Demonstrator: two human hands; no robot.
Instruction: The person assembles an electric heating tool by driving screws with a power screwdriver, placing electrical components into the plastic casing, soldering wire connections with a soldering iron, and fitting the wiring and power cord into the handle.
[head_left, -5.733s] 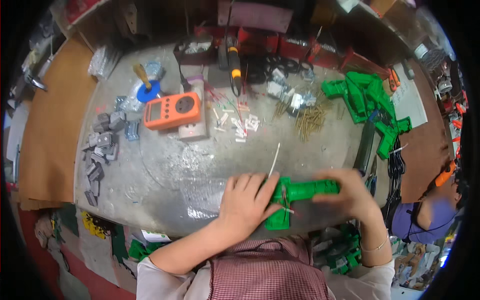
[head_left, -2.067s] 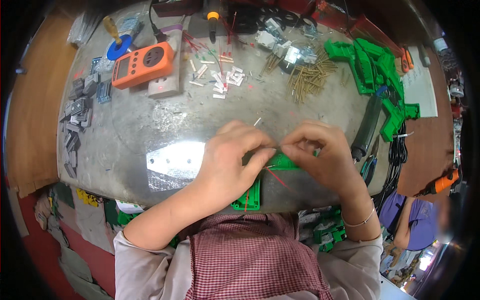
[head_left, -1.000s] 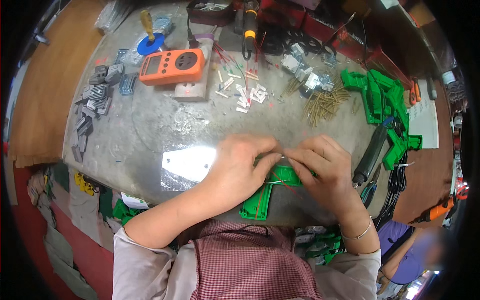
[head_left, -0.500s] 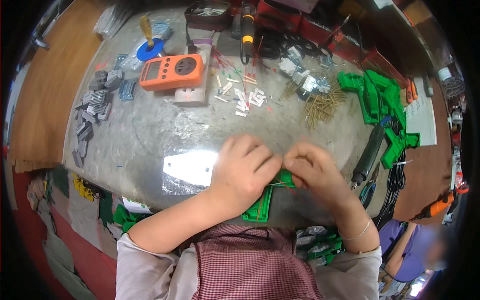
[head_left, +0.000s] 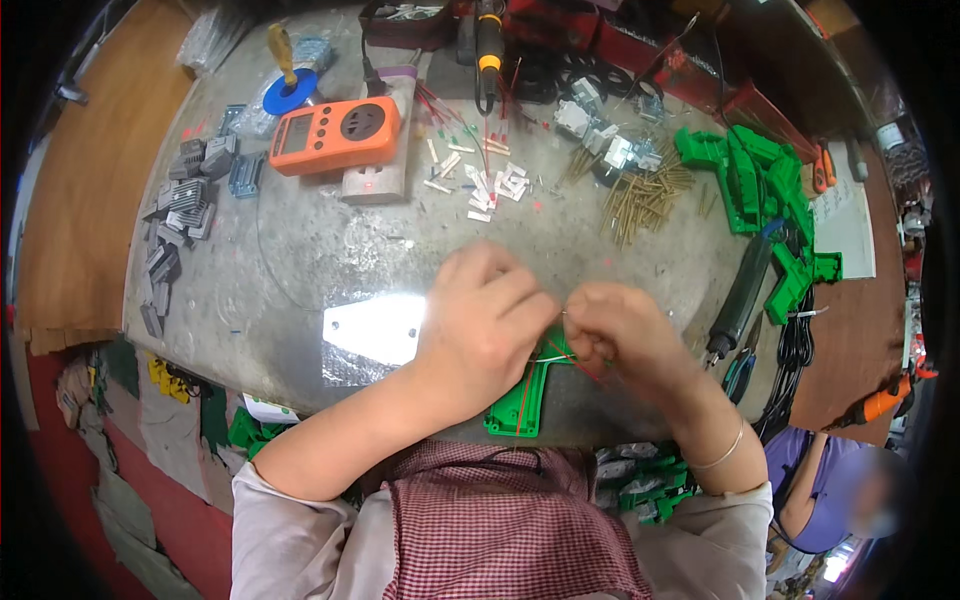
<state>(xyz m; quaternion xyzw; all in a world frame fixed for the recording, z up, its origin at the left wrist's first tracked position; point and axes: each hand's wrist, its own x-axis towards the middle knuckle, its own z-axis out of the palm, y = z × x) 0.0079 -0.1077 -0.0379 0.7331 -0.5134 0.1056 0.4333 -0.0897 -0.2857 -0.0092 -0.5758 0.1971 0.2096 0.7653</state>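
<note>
My left hand [head_left: 482, 325] is closed, its fingers curled above a green plastic shell [head_left: 518, 408]; what its fingertips hold is hidden. Facing it, my right hand [head_left: 628, 330] makes a pinch with its fingertips close to the left ones. A thin pale strand, seemingly a wire end [head_left: 565, 312], shows at the right fingertips. Red wire [head_left: 578, 362] and a white wire [head_left: 550, 359] come out of the shell below the hands. The shell lies at the table's near edge, partly covered by my left hand.
Left of my hands lies a shiny white plate [head_left: 375, 330]. Beyond are an orange meter [head_left: 335, 137], white connector pieces [head_left: 480, 190] and brass screws [head_left: 645, 200]. A dark electric screwdriver [head_left: 740, 310] and green shells [head_left: 755, 185] lie right. A person [head_left: 815, 500] sits at lower right.
My hands have shifted slightly and stay close together over the green shell. The red wire now stands out more beside the right hand. The view has moved a little.
</note>
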